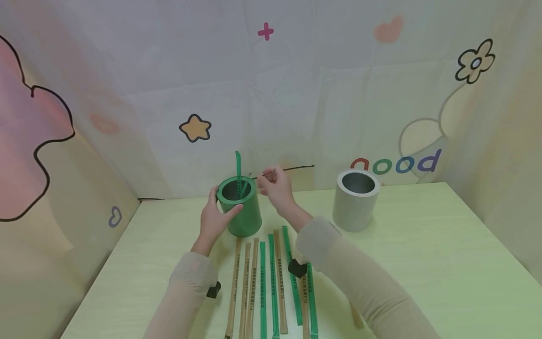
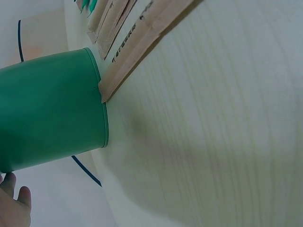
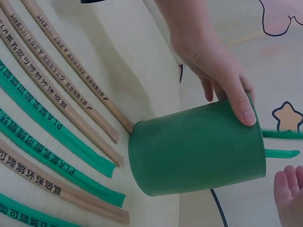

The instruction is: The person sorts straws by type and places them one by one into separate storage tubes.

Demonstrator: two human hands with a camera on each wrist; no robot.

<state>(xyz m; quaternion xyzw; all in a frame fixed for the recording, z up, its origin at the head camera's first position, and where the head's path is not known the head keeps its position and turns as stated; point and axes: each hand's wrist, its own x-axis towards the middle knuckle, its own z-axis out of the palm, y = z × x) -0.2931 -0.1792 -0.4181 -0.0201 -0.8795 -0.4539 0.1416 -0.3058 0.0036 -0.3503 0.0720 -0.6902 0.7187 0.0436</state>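
My left hand [image 1: 213,221] grips the green canister [image 1: 245,214] by its rim, thumb on the near side and fingers round the outer left side. Two green-wrapped straws [image 3: 282,153] stick up out of the canister; the taller one leans against its far inner wall in the head view. Just right of the rim is my right hand [image 1: 277,188], its fingers loosely bent and nothing visible in them. In the right wrist view its fingertips [image 3: 289,187] are close to the shorter straw's end, with a gap between.
Several wrapped straws, brown [image 1: 279,282] and green [image 1: 263,287], lie in a row in front of the canister. Another brown straw [image 1: 356,314] lies partly under the right forearm. A white canister [image 1: 356,202] stands at the back right. A printed cloth backdrop [image 1: 271,108] rises behind the table.
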